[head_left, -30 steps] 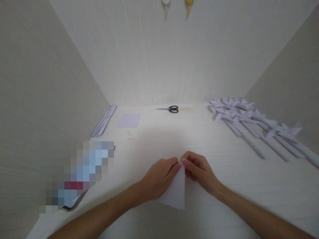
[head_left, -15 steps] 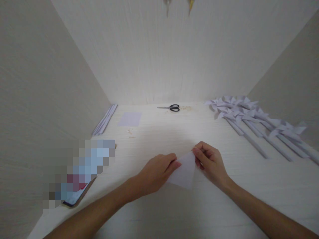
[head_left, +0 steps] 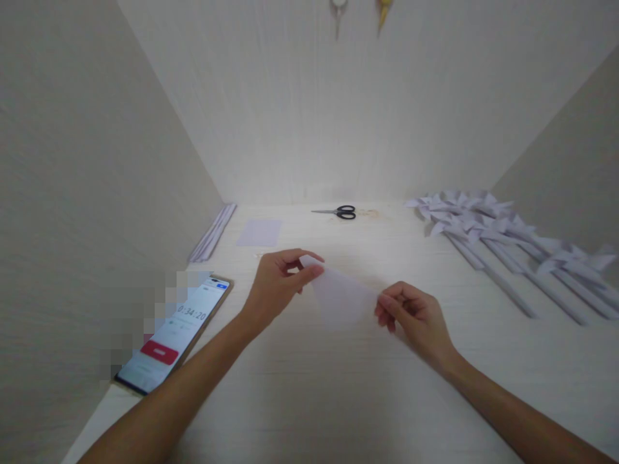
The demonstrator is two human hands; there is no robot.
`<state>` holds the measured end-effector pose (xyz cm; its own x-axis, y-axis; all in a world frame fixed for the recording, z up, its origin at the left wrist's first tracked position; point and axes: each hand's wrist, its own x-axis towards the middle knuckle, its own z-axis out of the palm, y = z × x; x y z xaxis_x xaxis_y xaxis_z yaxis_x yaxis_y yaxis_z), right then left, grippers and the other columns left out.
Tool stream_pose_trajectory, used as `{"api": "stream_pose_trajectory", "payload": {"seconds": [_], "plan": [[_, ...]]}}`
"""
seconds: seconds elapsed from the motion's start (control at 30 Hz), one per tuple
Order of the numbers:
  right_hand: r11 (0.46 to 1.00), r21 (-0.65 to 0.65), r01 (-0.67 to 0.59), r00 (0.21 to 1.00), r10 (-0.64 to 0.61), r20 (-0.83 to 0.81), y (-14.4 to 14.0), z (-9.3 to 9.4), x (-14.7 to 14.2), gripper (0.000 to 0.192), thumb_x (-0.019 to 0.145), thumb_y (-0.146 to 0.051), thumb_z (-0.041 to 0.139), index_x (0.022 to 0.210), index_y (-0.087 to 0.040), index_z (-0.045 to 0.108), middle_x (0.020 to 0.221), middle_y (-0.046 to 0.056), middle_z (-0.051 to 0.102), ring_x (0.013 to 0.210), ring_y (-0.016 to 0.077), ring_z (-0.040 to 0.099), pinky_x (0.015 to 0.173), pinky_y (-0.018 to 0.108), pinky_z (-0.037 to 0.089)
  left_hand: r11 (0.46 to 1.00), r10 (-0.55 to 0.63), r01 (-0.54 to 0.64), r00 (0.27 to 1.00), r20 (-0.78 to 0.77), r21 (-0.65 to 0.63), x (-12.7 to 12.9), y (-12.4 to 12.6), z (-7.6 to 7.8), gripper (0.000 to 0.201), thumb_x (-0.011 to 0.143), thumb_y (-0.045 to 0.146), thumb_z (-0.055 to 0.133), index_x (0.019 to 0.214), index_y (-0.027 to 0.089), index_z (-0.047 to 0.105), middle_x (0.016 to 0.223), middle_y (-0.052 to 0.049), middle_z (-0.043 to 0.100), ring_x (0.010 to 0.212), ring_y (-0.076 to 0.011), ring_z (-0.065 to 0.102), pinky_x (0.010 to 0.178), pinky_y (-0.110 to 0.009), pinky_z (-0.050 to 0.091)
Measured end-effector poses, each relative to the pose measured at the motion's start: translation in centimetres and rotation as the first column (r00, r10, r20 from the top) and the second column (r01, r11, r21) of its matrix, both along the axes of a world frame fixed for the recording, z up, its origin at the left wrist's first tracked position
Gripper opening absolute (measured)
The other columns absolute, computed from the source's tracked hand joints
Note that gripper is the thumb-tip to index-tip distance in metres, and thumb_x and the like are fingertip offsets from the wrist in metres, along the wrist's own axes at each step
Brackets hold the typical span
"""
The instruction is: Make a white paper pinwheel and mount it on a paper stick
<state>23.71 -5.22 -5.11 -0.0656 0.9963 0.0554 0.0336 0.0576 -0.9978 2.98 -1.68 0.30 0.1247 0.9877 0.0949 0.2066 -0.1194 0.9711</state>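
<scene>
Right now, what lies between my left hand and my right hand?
A thin, pale paper sheet spans that stretch, held above the table. The left hand and right hand each pinch it. The head view shows this.

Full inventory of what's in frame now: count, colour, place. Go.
held paper sheet: 1, white, between the hands
loose paper sheet: 1, pale lilac, table, back left
paper strips: several, whitish, beside left wall
scissors: 1, black handles, table, back middle
tan scraps: uncounted, right of scissors
paper pinwheels: several, overlapping, white, table, right
phone: 1, lit screen, red button, left, partly pixelated
pointed objects: 2, one whitish, one yellow, top edge, cut off
table: 1, whitish, below everything
walls: 3, greyish, back, left, right
left hand: 1, pinching held sheet
right hand: 1, at held sheet's other end
</scene>
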Motion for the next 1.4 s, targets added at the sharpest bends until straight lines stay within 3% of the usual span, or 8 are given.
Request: {"api": "stream_pose_trajectory", "payload": {"seconds": [0.23, 0.47, 0.63, 0.8, 0.9, 1.13, 1.27, 1.4], "plan": [[0.968, -0.121, -0.22, 0.975, 0.219, -0.02, -0.6, -0.1, -0.5, 0.024, 0.074, -0.035, 0.055, 0.062, -0.014, 0.052, 0.05, 0.0, 0.056, 0.04, 0.0065, 0.049, 0.038, 0.018, 0.039, 0.949, -0.037, -0.003, 0.992, 0.119, 0.316, 0.0, -0.6, 0.1, 0.012, 0.062, 0.025, 0.065, 0.073, 0.021, 0.067, 0.073, -0.001, 0.052, 0.066, -0.0093, 0.048, 0.053, -0.02, 0.039], [0.959, -0.168, -0.228, 0.97, 0.21, -0.121, -0.7, -0.3, -0.6, 0.025, 0.073, -0.035, 0.056, 0.061, -0.014, 0.051, 0.051, 0.0, 0.056, 0.039, 0.0066, 0.049, 0.036, 0.018, 0.039, 0.883, -0.128, 0.098, 0.991, 0.035, 0.46, -0.6, -0.4, 0.4, 0.022, 0.065, 0.034, 0.062, 0.082, 0.023, 0.067, 0.094, -0.007, 0.057, 0.09, -0.019, 0.05, 0.076, -0.031, 0.04], [0.962, -0.153, -0.226, 0.969, 0.205, -0.14, -0.7, -0.4, -0.4, 0.024, 0.073, -0.034, 0.057, 0.061, -0.014, 0.051, 0.05, 0.0, 0.057, 0.038, 0.0062, 0.048, 0.036, 0.018, 0.038, 0.871, -0.275, 0.233, 0.961, 0.037, 0.434, -1.0, -0.3, 0.9, 0.027, 0.067, 0.034, 0.06, 0.09, 0.022, 0.065, 0.094, -0.007, 0.061, 0.09, -0.0194, 0.053, 0.079, -0.032, 0.039], [0.974, -0.109, -0.199, 0.979, 0.194, -0.055, -1.0, -0.3, -0.5, 0.024, 0.073, -0.034, 0.057, 0.06, -0.014, 0.052, 0.048, 0.0, 0.055, 0.039, 0.0067, 0.047, 0.037, 0.018, 0.038, 0.887, -0.265, 0.229, 0.964, 0.034, 0.4, -0.9, -0.7, 1.3, 0.029, 0.069, 0.039, 0.057, 0.086, 0.018, 0.065, 0.089, -0.008, 0.063, 0.085, -0.0186, 0.055, 0.074, -0.03, 0.04], [0.986, -0.064, -0.156, 0.988, 0.156, 0.002, -1.3, -0.4, -0.5, 0.023, 0.074, -0.034, 0.056, 0.061, -0.015, 0.053, 0.05, 0.0, 0.056, 0.04, 0.0072, 0.047, 0.038, 0.019, 0.039, 0.898, -0.268, 0.213, 0.959, 0.095, 0.384, -0.7, -0.9, 1.3, 0.037, 0.069, 0.042, 0.055, 0.095, 0.017, 0.061, 0.088, -0.008, 0.064, 0.083, -0.0179, 0.056, 0.071, -0.028, 0.041], [0.995, 0.027, -0.098, 0.989, 0.095, 0.112, -1.7, -0.4, -0.6, 0.023, 0.076, -0.034, 0.052, 0.061, -0.016, 0.055, 0.048, 0.0, 0.053, 0.041, 0.0082, 0.047, 0.039, 0.02, 0.038, 0.931, -0.287, 0.244, 0.948, 0.135, 0.271, -0.4, -0.9, 0.8, 0.044, 0.064, 0.027, 0.064, 0.105, 0.018, 0.051, 0.095, -0.008, 0.062, 0.089, -0.0178, 0.056, 0.073, -0.027, 0.042], [0.994, 0.022, -0.108, 0.983, 0.104, 0.153, -1.6, -0.4, -0.6, 0.023, 0.077, -0.034, 0.051, 0.062, -0.016, 0.054, 0.048, 0.0, 0.052, 0.041, 0.0083, 0.047, 0.039, 0.02, 0.038, 0.952, -0.253, 0.229, 0.962, 0.103, 0.202, -0.3, -0.9, 0.9, 0.03, 0.07, 0.029, 0.058, 0.097, 0.016, 0.058, 0.094, -0.009, 0.064, 0.086, -0.0182, 0.057, 0.07, -0.027, 0.044], [0.989, 0.03, -0.148, 0.968, 0.138, 0.208, -1.8, -0.6, -0.6, 0.022, 0.078, -0.033, 0.049, 0.064, -0.016, 0.053, 0.052, 0.0, 0.054, 0.044, 0.0087, 0.049, 0.041, 0.02, 0.039, 0.979, -0.146, 0.128, 0.984, 0.103, 0.161, 0.0, -1.1, 1.0, 0.025, 0.071, 0.03, 0.056, 0.089, 0.015, 0.063, 0.086, -0.007, 0.066, 0.08, -0.0175, 0.058, 0.067, -0.027, 0.045]]}}
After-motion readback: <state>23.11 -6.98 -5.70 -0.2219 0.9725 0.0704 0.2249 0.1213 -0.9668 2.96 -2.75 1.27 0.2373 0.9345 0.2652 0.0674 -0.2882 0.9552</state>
